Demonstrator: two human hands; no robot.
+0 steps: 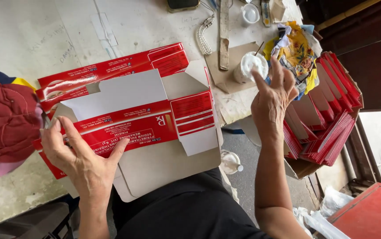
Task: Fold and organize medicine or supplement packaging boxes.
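The left hand [82, 161] is lying flat and open, fingers spread, pressing on the lower-left part of an unfolded red and white carton blank [141, 126] at the centre-left of the frame. The blank is lying printed side up on the pale desk [22, 44], flaps spread, its long axis running from lower left to upper right. The right hand [272, 99] is hovering open and gripping nothing, right of the blank, just below a white glue pot [250, 66].
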